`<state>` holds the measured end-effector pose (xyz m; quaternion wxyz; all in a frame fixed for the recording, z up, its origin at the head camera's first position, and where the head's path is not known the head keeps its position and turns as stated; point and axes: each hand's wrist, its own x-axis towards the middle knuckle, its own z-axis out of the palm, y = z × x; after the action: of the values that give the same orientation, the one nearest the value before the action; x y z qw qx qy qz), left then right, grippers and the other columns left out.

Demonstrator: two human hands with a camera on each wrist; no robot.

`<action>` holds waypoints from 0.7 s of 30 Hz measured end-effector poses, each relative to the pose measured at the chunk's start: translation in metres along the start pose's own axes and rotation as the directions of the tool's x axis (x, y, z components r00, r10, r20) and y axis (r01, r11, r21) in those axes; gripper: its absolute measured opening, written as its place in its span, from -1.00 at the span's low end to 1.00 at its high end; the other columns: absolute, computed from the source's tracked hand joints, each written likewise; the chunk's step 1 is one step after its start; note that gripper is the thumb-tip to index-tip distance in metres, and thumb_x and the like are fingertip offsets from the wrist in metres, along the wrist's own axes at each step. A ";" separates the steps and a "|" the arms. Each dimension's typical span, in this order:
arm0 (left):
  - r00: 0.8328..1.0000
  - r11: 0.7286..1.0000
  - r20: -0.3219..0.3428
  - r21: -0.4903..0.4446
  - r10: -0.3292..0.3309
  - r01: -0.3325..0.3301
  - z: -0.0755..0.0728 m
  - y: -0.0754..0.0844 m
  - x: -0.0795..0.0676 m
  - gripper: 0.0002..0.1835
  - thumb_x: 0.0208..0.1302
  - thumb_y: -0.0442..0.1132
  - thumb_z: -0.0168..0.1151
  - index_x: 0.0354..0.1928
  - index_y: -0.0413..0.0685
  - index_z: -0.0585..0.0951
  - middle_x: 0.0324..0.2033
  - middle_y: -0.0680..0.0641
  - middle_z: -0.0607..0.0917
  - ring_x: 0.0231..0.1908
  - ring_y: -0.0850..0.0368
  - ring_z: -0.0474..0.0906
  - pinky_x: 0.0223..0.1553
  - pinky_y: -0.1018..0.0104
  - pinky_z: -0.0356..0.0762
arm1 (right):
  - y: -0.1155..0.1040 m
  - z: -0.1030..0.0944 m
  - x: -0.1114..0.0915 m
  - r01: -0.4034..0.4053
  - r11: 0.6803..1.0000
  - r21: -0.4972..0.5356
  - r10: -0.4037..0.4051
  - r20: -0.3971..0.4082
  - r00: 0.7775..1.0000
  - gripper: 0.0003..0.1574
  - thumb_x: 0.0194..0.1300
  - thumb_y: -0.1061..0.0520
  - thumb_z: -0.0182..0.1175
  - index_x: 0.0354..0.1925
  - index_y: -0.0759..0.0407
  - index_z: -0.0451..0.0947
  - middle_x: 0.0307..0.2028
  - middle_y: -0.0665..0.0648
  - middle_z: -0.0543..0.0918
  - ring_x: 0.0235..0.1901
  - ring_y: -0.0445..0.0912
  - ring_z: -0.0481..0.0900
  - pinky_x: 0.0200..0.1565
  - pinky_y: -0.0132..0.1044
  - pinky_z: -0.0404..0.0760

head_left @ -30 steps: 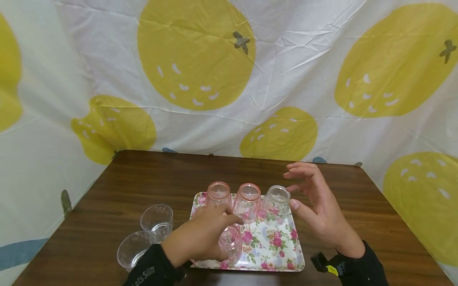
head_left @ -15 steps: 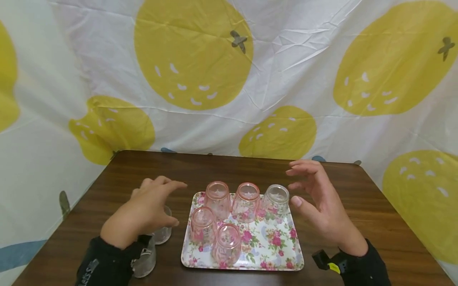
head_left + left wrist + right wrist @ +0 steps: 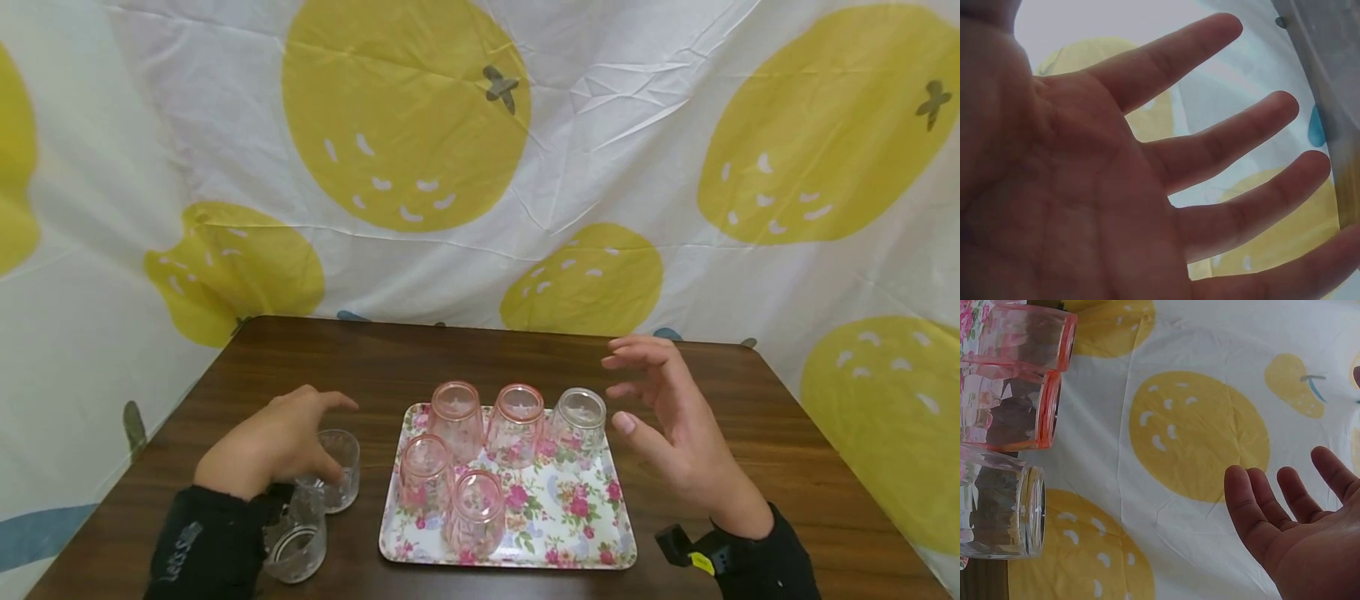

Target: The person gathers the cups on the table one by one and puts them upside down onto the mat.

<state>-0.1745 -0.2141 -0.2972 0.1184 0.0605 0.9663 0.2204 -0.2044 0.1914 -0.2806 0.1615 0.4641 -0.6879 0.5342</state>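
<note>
Over two clear glasses at the left of the table, my left hand hovers with fingers spread. Its thumb overlaps the farther clear glass; the nearer clear glass is partly hidden by the wrist. Its palm and spread fingers fill much of the left wrist view, holding nothing. My right hand is raised beside the tray, fingers loosely bent and apart from an upside-down clear glass. Several pink-tinted glasses, such as the front one, also stand upside down on the floral tray.
The tray lies on a dark wooden table, near its front. A white cloth with yellow fruit prints hangs behind the table and along its sides.
My left hand has moved left from the pink glass at the tray's left front to the clear glasses, leaving that pink glass on the tray. My right hand has stayed nearly still.
</note>
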 end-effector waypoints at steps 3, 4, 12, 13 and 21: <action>1.000 1.000 0.022 0.004 0.003 -0.004 0.003 0.000 0.004 -0.05 -0.28 -0.12 0.68 0.30 -0.07 0.50 0.21 -0.43 0.43 0.06 -0.27 0.43 -0.08 -0.15 0.56 | 0.000 0.000 0.000 -0.006 1.000 -0.004 0.006 0.000 1.000 -0.28 0.05 0.64 0.03 0.23 0.58 0.20 0.26 0.29 0.30 0.17 0.22 0.34 0.07 -0.35 0.56; 1.000 1.000 0.029 0.003 0.002 -0.002 0.004 0.000 0.006 -0.06 -0.29 -0.14 0.68 0.28 -0.08 0.51 0.21 -0.44 0.44 0.05 -0.26 0.44 -0.08 -0.15 0.56 | 0.000 0.000 0.000 -0.006 1.000 -0.005 0.006 0.000 1.000 -0.27 0.04 0.64 0.03 0.23 0.57 0.20 0.26 0.29 0.30 0.17 0.22 0.34 0.07 -0.35 0.56; 0.998 1.000 0.065 -0.010 -0.027 0.028 0.007 0.000 0.009 -0.25 -0.24 -0.25 0.64 0.15 -0.06 0.61 0.13 -0.39 0.59 0.02 -0.21 0.52 -0.09 -0.14 0.59 | -0.001 0.000 0.000 -0.006 1.000 -0.015 0.006 0.001 1.000 -0.28 0.06 0.62 0.05 0.24 0.56 0.21 0.26 0.30 0.30 0.16 0.22 0.34 0.07 -0.35 0.56; 0.997 1.000 0.069 -0.004 -0.026 0.026 0.007 0.000 0.009 -0.27 -0.23 -0.25 0.63 0.14 -0.05 0.62 0.13 -0.38 0.59 0.02 -0.20 0.52 -0.09 -0.14 0.59 | -0.001 0.001 0.000 -0.006 1.000 -0.018 0.006 0.001 1.000 -0.29 0.06 0.62 0.05 0.24 0.55 0.21 0.26 0.30 0.30 0.16 0.22 0.34 0.07 -0.35 0.56; 0.996 0.999 0.086 0.019 -0.029 0.028 0.007 0.002 0.010 -0.35 -0.15 -0.27 0.59 0.11 -0.04 0.63 0.13 -0.38 0.57 -0.02 -0.17 0.53 -0.18 -0.05 0.62 | -0.001 0.001 -0.001 -0.017 0.999 -0.039 0.017 0.005 1.000 -0.27 0.06 0.62 0.06 0.25 0.52 0.22 0.26 0.28 0.30 0.17 0.15 0.35 0.06 -0.36 0.56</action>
<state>-0.1819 -0.2080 -0.3045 0.1625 0.0572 0.9630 0.2071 -0.2027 0.1905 -0.2807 0.1639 0.4567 -0.7024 0.5208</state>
